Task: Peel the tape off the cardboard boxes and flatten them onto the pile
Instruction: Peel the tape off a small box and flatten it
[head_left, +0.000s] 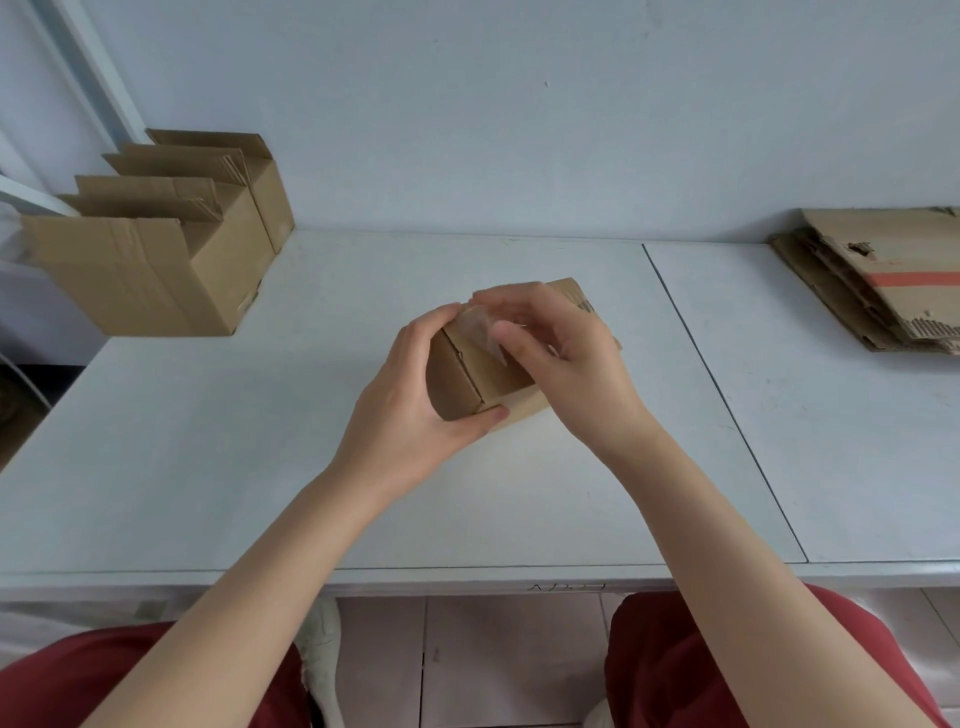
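A small brown cardboard box (475, 379) is tilted up off the middle of the white table (260, 441). My left hand (410, 384) grips its left end, thumb along the lower edge, fingers over the top. My right hand (561, 358) pinches a strip of clear tape (480, 330) that lifts from the box's top face. The right part of the box is hidden behind my right hand.
Several open cardboard boxes (156, 244) stand in a row at the back left corner. A pile of flattened cardboard (878, 275) lies at the back right, against the wall. A seam (727, 405) splits the table top on the right.
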